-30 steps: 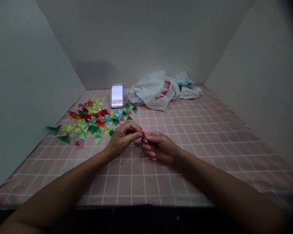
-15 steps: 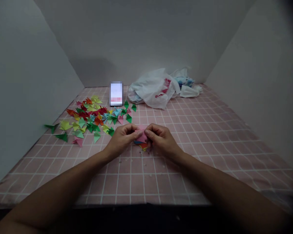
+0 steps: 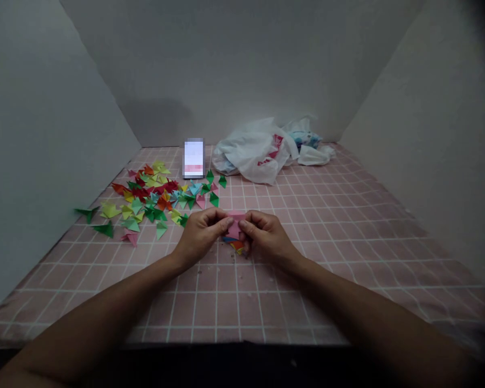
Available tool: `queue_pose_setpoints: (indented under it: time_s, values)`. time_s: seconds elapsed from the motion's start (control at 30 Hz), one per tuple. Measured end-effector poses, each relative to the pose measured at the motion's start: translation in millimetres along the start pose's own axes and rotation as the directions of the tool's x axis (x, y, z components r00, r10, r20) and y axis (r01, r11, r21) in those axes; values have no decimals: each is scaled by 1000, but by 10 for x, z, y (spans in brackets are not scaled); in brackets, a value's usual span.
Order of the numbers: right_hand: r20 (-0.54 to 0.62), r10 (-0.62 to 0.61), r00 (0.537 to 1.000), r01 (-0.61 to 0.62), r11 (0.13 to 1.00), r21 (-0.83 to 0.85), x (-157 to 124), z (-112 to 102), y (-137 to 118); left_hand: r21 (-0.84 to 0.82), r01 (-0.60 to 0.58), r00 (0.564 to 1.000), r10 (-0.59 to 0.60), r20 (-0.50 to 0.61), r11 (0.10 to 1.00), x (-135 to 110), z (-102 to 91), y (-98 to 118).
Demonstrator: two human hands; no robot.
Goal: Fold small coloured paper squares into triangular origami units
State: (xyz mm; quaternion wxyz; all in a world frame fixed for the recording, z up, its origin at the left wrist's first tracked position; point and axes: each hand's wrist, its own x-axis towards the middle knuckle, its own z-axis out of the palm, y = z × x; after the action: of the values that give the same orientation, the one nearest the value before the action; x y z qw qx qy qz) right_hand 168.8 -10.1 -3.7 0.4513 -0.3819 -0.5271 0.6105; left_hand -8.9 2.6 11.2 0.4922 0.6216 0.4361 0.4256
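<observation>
A small piece of pink origami paper (image 3: 235, 226) is pinched between both hands, above the checked cloth. My left hand (image 3: 202, 231) is closed on its left edge, thumb toward me. My right hand (image 3: 267, 234) grips the right edge the same way. Just under the pink paper, several blue, orange and yellow papers (image 3: 237, 246) show, partly hidden by it and by my right fingers. To the left of my left hand lie many folded paper pieces (image 3: 149, 195) in green, yellow, red, orange, pink and light blue, loosely heaped.
A phone (image 3: 193, 158) with a lit, blurred screen stands behind the folded pieces. At the back lie a crumpled white plastic bag (image 3: 253, 151) and a blue-and-white packet (image 3: 307, 139). A pink checked tablecloth (image 3: 347, 231) covers the table, with pale walls on three sides.
The pink paper has turned a little between my fingers and now faces me more squarely. Both hands stay at nearly the same place. The whole view has shifted slightly.
</observation>
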Motion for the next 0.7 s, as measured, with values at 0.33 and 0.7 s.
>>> queue_pose_setpoints:
  time_s: [0.33,0.7]
  values:
    - [63,26,998,-30,998,56,-8,36,54,121,-57,996,65,-65,991,-53,-5,45]
    - [35,-28,999,32,991,-128,-54,42,-7,-26,24,999,-23,30,999,-58,51,38]
